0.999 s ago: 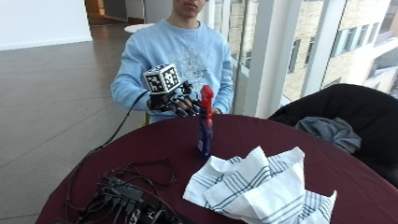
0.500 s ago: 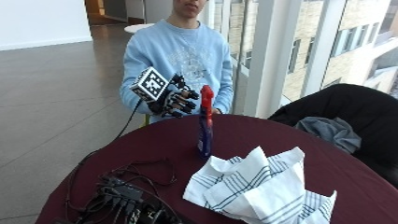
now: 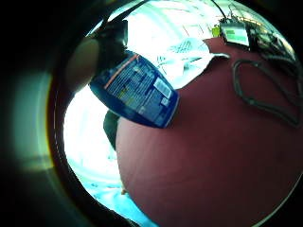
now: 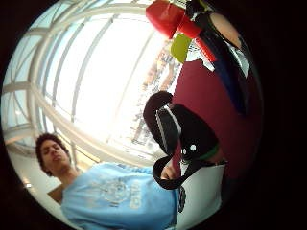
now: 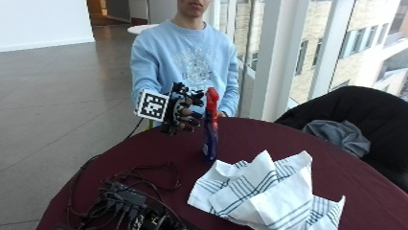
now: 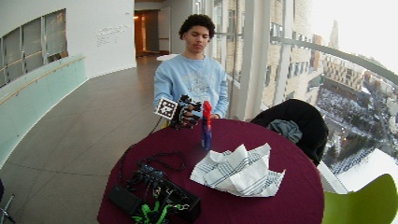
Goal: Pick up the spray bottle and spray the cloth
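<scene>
While the spray bottle (image 5: 210, 125) stands upright in the middle of the round desk (image 5: 267, 136), just behind the striped cloth (image 5: 265, 194), the gloved right hand (image 5: 185, 111) waits beside its red top. Its fingers (image 5: 191, 114) look loosely curled and hold nothing. I think it should slide right and wrap around the thin neck under the trigger.

Round maroon table (image 6: 273, 196), grey tiled floor (image 6: 74, 135), tall daylit windows (image 6: 348, 70), black chair (image 6: 302, 119)
</scene>
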Demonstrator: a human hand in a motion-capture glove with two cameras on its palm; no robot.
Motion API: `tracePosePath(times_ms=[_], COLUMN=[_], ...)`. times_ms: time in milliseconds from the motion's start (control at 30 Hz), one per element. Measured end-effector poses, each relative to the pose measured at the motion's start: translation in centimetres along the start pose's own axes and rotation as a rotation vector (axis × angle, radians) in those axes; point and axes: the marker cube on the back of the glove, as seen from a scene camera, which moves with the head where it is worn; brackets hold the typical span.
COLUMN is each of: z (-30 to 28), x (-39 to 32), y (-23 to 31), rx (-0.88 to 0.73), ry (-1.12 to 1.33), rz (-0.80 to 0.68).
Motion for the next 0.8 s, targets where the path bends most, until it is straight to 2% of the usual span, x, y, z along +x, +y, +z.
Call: tracePosePath(times_ms=[266, 799], z=[2.0, 5.7], x=[2.0, 3.5], y=[-1.8, -3.9], rx=[-0.078, -0.086], ry=[-0.125, -0.156], rz=[0.174, 0.198])
